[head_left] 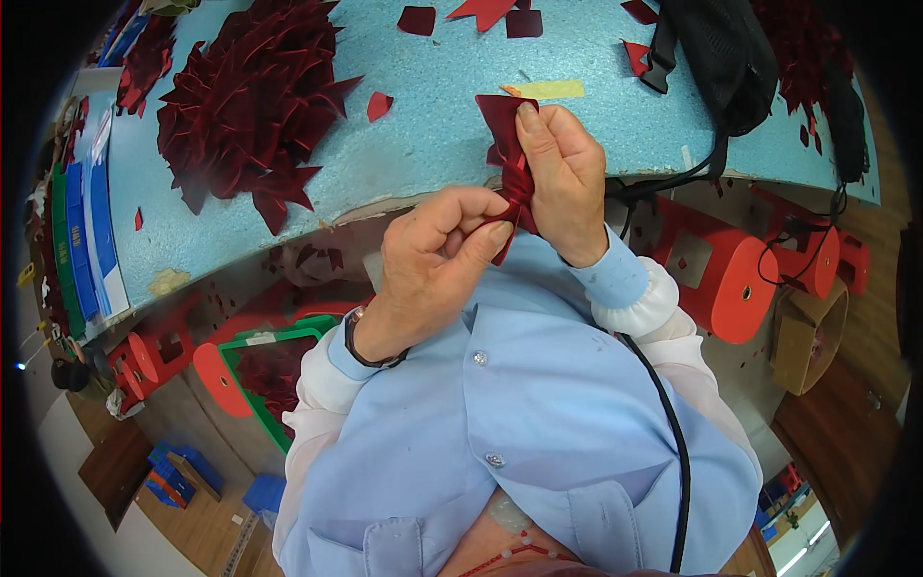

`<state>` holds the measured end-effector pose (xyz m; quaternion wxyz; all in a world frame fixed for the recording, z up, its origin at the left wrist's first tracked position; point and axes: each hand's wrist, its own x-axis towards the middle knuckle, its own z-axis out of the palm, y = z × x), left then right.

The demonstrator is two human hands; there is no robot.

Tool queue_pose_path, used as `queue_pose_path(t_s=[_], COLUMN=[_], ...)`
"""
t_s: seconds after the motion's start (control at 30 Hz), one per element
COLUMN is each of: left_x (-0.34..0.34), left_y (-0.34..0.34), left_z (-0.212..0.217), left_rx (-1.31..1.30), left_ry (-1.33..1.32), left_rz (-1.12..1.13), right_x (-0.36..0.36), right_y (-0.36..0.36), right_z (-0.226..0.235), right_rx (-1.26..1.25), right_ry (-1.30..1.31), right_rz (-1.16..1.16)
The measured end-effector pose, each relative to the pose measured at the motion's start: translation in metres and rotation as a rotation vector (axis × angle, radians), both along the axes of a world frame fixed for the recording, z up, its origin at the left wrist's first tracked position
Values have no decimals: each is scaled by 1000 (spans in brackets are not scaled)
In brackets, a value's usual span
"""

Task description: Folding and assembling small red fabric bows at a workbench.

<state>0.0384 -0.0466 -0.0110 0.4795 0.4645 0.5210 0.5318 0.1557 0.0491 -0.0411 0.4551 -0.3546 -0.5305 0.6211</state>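
Note:
A dark red velvet bow (pixel 517 183) is held up between my hands, just off the near edge of the blue table. My right hand (pixel 565 178) grips its upper part, thumb pressed along the velvet. With thumb and fingers, my left hand (pixel 437 255) pinches the bow near its middle knot. Part of the bow is hidden behind my fingers. On the table to the left lies a big heap of dark red velvet bows (pixel 255 106).
The table (pixel 385 144) carries red scraps (pixel 380 106), a yellow strip (pixel 553 89) and a black bag (pixel 716 58) with a cable. Below stand red stools (pixel 735 274), a green crate (pixel 288 337) with red velvet pieces and a cardboard box (pixel 810 337). Blue trays (pixel 91 231) sit at the left.

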Motion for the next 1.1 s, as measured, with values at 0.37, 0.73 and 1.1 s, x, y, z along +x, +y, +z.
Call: queue_pose_path(t_s=[0.37,0.73,1.1], left_x=[-11,-11,-22], left_y=[0,6,-1], left_z=[23,41,31], left_rx=[-84,-217,171], left_ry=[-233,-260,351], left_rz=[66,-67,191], right_x=[7,11,29], right_y=[1,-17,-12], right_z=[19,35,35], right_rx=[149,449,96], right_ry=[75,-79,30], right_rz=[20,38,258])
